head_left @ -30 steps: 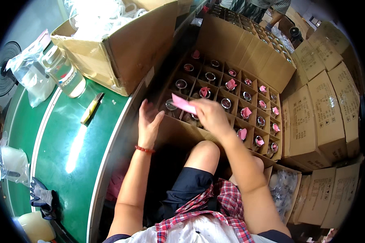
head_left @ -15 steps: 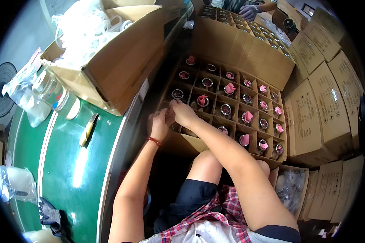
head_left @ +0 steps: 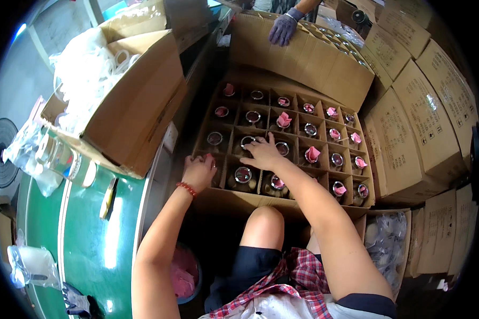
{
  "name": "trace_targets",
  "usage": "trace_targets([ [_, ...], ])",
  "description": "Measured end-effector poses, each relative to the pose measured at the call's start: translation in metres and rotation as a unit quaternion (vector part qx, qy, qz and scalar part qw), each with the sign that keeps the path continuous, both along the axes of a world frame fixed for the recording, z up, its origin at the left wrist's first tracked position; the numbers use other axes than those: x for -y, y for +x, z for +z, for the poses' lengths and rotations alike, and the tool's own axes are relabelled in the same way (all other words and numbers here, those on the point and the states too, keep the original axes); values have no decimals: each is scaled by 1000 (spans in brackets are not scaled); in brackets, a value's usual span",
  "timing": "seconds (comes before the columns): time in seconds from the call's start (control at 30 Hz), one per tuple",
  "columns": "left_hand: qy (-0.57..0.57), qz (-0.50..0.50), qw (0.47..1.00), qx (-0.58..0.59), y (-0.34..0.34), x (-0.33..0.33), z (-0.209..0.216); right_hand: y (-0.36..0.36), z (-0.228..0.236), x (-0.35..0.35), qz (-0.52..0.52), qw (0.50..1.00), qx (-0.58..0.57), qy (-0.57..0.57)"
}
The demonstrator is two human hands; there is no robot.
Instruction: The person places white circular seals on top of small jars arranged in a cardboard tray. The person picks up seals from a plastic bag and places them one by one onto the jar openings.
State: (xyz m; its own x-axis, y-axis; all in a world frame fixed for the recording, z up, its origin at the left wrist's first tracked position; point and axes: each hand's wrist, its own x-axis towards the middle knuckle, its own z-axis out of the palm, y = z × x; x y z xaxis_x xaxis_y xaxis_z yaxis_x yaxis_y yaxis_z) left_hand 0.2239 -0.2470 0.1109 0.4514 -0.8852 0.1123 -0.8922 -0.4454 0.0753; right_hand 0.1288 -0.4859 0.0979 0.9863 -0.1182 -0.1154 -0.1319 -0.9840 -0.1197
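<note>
A divided cardboard carton (head_left: pixel 234 201) in front of me holds glass jars with shiny round rims, several with pink paper (head_left: pixel 312 154) poking out. At the carton's near left corner is my left hand (head_left: pixel 198 174), its fingers curled together with a bit of pink paper (head_left: pixel 209 158) showing at the tips. My right hand (head_left: pixel 265 154) reaches over the left-middle cells, fingers spread, the tips by the rim of a jar (head_left: pixel 247 142). Below that hand stands a jar (head_left: pixel 243 175) with no paper sticking out.
On the green table (head_left: pixel 85 234) at left are a box of white rings (head_left: pixel 138 106), a clear jar (head_left: pixel 64 159) and a yellow cutter (head_left: pixel 108 198). A basin of pink paper (head_left: pixel 184 274) sits by my legs. Stacked cartons (head_left: pixel 404 143) line the right. A co-worker's gloved hand (head_left: pixel 285 27) touches the carton flap.
My hands, close together before, are now apart: the right has moved to the right, over another jar. The co-worker's gloved hand has come to the flap. The view has shifted somewhat.
</note>
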Motion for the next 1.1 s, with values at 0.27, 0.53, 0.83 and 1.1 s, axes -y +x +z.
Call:
trace_targets([
  [0.27,-79,1,992,-98,-6,-15,-8,-14,17,71,-150,921,353,-66],
  [0.53,-127,-3,990,-60,12,-22,-20,-6,30,108,-79,996,-42,-27],
  [0.83,-238,95,956,-142,-12,-4,-11,-10,26,115,-10,999,3,-46],
  [1.1,-152,64,981,-98,-18,-16,-15,15,38,108,-38,984,172,-33],
])
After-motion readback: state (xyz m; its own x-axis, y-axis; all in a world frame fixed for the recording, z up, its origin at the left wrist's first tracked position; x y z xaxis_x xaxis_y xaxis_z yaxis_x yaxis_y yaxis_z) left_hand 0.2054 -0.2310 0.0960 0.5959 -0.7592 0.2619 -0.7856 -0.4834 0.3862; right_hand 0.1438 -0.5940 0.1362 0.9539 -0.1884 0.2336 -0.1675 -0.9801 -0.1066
